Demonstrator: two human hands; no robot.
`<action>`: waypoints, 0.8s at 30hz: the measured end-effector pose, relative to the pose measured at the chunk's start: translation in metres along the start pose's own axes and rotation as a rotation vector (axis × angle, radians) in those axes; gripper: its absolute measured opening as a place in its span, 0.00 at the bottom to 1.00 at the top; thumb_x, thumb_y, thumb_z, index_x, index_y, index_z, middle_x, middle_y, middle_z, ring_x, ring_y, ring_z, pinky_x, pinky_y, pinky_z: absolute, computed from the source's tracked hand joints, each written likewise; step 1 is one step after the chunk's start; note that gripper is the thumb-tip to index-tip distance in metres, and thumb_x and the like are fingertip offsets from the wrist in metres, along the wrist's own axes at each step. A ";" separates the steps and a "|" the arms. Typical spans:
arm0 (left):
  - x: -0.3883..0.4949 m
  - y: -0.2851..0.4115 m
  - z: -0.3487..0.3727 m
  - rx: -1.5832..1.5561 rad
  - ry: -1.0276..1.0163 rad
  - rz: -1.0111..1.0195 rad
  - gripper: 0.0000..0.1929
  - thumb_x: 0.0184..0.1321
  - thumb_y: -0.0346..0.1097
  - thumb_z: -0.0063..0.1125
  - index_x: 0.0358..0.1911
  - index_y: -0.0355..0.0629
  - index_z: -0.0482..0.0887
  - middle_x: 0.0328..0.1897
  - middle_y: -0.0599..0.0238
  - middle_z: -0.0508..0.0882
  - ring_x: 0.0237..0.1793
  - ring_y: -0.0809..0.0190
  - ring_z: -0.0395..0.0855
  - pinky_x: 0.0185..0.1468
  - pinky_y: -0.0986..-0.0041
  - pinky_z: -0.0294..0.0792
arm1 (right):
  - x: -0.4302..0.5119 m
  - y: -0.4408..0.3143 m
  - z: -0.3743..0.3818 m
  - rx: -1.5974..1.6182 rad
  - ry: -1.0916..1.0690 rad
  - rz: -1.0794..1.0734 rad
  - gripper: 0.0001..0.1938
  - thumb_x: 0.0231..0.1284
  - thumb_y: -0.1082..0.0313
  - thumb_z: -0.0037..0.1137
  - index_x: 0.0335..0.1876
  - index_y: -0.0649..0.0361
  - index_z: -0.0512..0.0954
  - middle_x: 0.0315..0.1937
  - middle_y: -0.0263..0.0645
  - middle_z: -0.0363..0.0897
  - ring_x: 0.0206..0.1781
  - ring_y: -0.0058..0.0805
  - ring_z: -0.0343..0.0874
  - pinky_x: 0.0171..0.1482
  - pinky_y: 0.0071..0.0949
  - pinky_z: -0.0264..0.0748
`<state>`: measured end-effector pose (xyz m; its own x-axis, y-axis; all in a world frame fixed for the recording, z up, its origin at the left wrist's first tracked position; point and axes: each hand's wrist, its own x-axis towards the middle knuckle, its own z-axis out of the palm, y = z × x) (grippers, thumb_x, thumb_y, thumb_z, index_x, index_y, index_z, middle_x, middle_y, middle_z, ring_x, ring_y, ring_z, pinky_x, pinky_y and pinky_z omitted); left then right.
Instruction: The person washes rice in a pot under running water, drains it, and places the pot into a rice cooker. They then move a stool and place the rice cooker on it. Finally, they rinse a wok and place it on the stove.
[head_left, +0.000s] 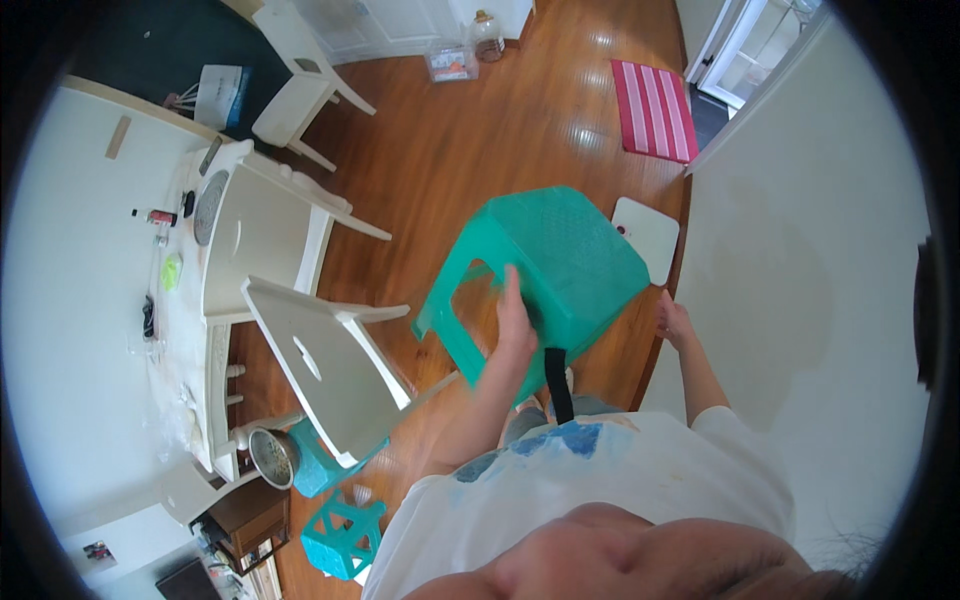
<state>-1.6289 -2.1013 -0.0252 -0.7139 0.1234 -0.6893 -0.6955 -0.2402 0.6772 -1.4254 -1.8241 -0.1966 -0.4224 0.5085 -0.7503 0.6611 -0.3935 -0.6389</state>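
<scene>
A teal plastic step stool (570, 247) is in front of my body, with its textured seat tilted towards the wall side. My left hand (517, 319) grips it by the side, at the edge of the large opening, thumb pointing up along the panel. A black strap (557, 384) runs between the stool's near side and my shirt. My right hand (675, 321) hangs beside the wall, a little apart from the stool. Its fingers look loosely curled, and I see nothing in them. The stool hides part of the floor and my feet.
A white scale (651, 238) lies beyond the stool by the wall. Further off is a pink striped mat (656, 112) at a doorway. On the left stand white chairs (322, 360) along a cluttered table (180, 330). Another teal stool (345, 536) and a metal bowl (273, 457) are lower left.
</scene>
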 end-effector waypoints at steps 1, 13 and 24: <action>0.004 0.009 0.001 -0.015 -0.065 0.028 0.39 0.64 0.60 0.47 0.66 0.32 0.59 0.69 0.54 0.64 0.65 0.55 0.64 0.68 0.65 0.57 | 0.001 -0.005 -0.004 0.041 0.056 0.046 0.37 0.59 0.31 0.45 0.58 0.61 0.70 0.52 0.44 0.72 0.55 0.39 0.71 0.53 0.48 0.69; 0.076 0.095 -0.058 0.003 -0.173 0.117 0.35 0.67 0.61 0.39 0.61 0.33 0.68 0.62 0.51 0.71 0.58 0.55 0.72 0.61 0.67 0.64 | -0.015 -0.217 0.109 -0.011 -0.346 -0.225 0.42 0.63 0.28 0.27 0.63 0.65 0.65 0.61 0.48 0.68 0.65 0.44 0.64 0.64 0.50 0.59; 0.232 0.175 0.018 0.299 -0.286 0.341 0.31 0.70 0.58 0.33 0.49 0.31 0.77 0.45 0.57 0.82 0.42 0.61 0.81 0.46 0.71 0.73 | 0.031 -0.342 0.200 0.026 -0.095 -0.240 0.45 0.54 0.30 0.50 0.64 0.68 0.65 0.58 0.50 0.71 0.58 0.41 0.71 0.63 0.35 0.65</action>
<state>-1.9174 -2.0968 -0.0621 -0.8683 0.3534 -0.3480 -0.3835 -0.0333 0.9230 -1.7880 -1.8273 -0.0353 -0.6225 0.5160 -0.5884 0.5190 -0.2905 -0.8039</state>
